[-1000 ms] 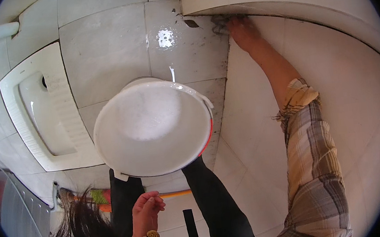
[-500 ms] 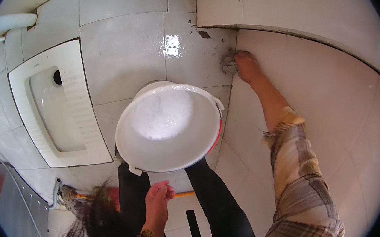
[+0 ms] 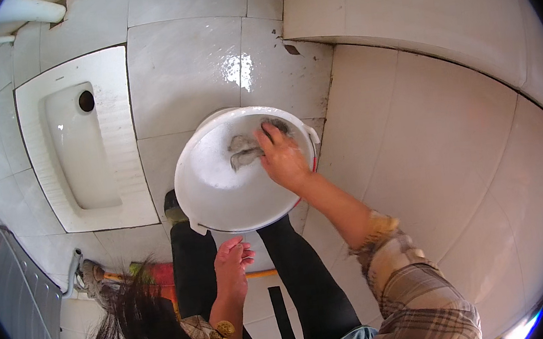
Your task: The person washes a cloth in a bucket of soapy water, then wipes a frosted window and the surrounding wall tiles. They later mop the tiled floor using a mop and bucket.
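Observation:
A white bucket [image 3: 223, 211] with white foam [image 3: 214, 162] inside stands between my legs. Over its mouth, my right hand [image 3: 284, 161] is closed on a grey rag [image 3: 243, 156]. Part of the rag hangs against the foam, and another part shows beyond my fingers near the far rim. Motion blurs it somewhat. My left hand [image 3: 231, 266] hovers in front of my thighs, just short of the bucket's near rim. Its fingers are loosely curled and apart, with nothing visible in them.
A white squat toilet [image 3: 119, 139] is set in the tiled floor [image 3: 184, 59] at left. The tiled wall [image 3: 453, 137] rises at right. Lower left are a grey ridged panel [image 3: 15, 282], a grey pipe [image 3: 73, 270] and a mop head [image 3: 95, 284]. Wet patches shine on the tiles.
My right hand has come from the floor corner by the wall, leftward and nearer, to over the bucket with the rag. My left hand stays much the same.

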The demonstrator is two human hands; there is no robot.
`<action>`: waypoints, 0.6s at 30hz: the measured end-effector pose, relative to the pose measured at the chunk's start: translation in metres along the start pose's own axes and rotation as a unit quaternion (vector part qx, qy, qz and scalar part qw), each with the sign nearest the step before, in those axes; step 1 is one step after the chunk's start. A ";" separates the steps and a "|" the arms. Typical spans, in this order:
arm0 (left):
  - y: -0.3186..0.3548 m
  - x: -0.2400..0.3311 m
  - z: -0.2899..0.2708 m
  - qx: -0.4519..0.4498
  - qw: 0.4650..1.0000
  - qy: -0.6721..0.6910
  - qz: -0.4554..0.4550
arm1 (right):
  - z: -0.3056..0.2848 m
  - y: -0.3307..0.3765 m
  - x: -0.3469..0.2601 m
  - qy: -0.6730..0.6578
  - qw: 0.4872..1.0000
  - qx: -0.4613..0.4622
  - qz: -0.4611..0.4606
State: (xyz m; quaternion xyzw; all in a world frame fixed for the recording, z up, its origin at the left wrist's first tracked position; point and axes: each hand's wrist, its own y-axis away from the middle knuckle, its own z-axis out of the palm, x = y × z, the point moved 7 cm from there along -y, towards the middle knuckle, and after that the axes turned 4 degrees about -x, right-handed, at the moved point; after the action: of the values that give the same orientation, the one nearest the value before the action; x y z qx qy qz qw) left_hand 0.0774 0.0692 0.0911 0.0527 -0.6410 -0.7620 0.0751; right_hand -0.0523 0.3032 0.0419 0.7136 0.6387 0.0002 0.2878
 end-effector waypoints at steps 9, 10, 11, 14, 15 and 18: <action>-0.003 -0.001 0.003 -0.028 1.000 0.002 0.008 | 0.135 0.015 0.032 -0.156 0.943 -0.280 0.087; -0.003 -0.002 0.001 -0.028 1.000 0.004 0.012 | 0.109 0.016 0.024 -0.181 0.946 -0.259 0.076; -0.003 -0.003 0.000 -0.030 0.999 0.005 0.016 | 0.080 0.020 0.020 -0.205 0.948 -0.236 0.067; -0.001 -0.002 0.002 -0.026 1.000 0.010 0.005 | -0.017 0.048 0.022 -0.264 0.947 -0.175 0.047; 0.000 -0.001 0.003 -0.024 1.000 0.012 0.004 | -0.059 0.055 0.024 -0.293 0.944 -0.145 0.052; 0.002 0.002 0.006 -0.022 1.000 0.008 0.001 | -0.152 0.071 0.068 -0.350 0.915 -0.077 0.187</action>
State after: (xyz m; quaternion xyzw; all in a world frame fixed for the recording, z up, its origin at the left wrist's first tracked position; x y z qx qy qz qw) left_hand 0.0740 0.0746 0.0943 0.0570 -0.6232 -0.7756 0.0821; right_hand -0.0306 0.4267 0.1732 0.7498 0.3502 -0.1471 0.5418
